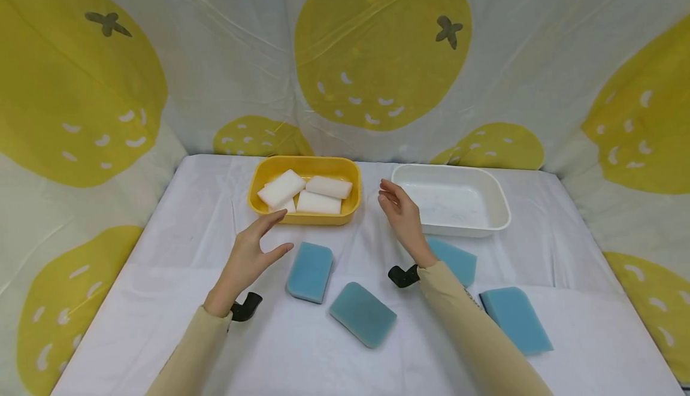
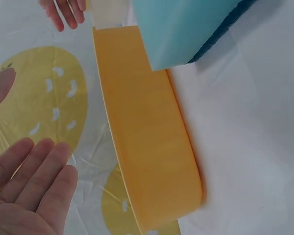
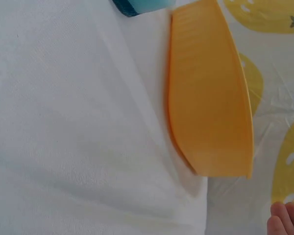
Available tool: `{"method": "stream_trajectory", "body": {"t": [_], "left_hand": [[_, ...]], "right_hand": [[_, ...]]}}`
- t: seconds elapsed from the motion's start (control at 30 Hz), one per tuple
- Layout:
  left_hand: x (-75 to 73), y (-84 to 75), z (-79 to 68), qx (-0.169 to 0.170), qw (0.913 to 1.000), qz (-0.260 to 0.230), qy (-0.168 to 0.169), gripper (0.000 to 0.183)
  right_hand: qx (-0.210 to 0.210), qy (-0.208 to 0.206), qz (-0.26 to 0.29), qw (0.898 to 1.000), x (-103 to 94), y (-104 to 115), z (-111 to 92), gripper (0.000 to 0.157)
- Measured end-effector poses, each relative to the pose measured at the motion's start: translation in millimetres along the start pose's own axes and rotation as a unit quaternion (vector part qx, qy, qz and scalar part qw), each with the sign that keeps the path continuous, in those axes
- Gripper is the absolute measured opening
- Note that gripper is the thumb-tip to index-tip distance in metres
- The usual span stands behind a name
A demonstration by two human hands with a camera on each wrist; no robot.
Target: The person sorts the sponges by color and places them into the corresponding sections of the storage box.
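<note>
Away from the back edge of the counter lie blue sponges, likely light, squashy, best pinched across their long sides, then the left hand and right hand, empty, fingers relaxed, near a stiff-looking yellow tray by that edge, best held by its rim.

Fruit-print cloth behind white-covered table

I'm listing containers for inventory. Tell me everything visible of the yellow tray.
The yellow tray is a plastic-looking rectangle with rounded corners, smooth walls and a thin rim. It stands upright on the white cloth, left of the white tray and apart from it. At least four white blocks lie inside, some overlapping. The left hand overlaps its front rim in the head view; contact is unclear.
</note>
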State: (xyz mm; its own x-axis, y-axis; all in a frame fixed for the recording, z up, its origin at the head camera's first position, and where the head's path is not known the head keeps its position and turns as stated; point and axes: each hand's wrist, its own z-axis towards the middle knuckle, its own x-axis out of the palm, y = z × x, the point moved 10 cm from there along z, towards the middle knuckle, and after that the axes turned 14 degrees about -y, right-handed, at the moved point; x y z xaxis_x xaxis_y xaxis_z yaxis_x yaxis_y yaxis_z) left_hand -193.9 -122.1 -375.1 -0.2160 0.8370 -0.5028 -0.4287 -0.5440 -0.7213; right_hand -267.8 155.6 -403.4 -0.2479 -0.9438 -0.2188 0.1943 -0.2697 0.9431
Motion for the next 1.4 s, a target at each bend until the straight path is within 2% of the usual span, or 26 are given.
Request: {"method": "stream_trajectory", "body": {"t": [0.2, 0.33, 0.63, 0.9, 1.13, 1.4], "left_hand": [[2.5, 3.3, -14.1, -0.006, 0.9998, 0.016, 0.008, 0.067], [4.4, 5.8, -23.8, -0.017, 0.9997, 0.011, 0.015, 0.070], [12.2, 7.6, -42.4, -0.028, 0.9990, 0.013, 0.033, 0.076], [24.9, 8.6, -59.8, -0.034, 0.9981, 0.025, 0.044, 0.082], [35.3, 7.1, -71.3, -0.040, 0.9976, 0.032, 0.047, 0.086], [49.2, 13.2, -80.3, -0.090, 0.9931, 0.023, 0.071, 0.087]], "right_hand": [[0.006, -0.017, 0.026, 1.000, -23.3, 27.8, -3.3, 0.041], [0.004, -0.031, 0.028, 0.999, -40.6, 34.3, -3.0, 0.040], [-0.008, -0.068, 0.028, 0.997, -81.3, 24.8, 4.6, 0.039], [0.008, -0.123, -0.006, 0.992, -117.7, 11.4, 11.3, 0.040], [0.013, -0.173, -0.046, 0.984, -145.1, 8.7, 9.9, 0.038], [0.018, -0.245, -0.060, 0.968, -180.9, -10.9, 13.0, 0.038]]}}
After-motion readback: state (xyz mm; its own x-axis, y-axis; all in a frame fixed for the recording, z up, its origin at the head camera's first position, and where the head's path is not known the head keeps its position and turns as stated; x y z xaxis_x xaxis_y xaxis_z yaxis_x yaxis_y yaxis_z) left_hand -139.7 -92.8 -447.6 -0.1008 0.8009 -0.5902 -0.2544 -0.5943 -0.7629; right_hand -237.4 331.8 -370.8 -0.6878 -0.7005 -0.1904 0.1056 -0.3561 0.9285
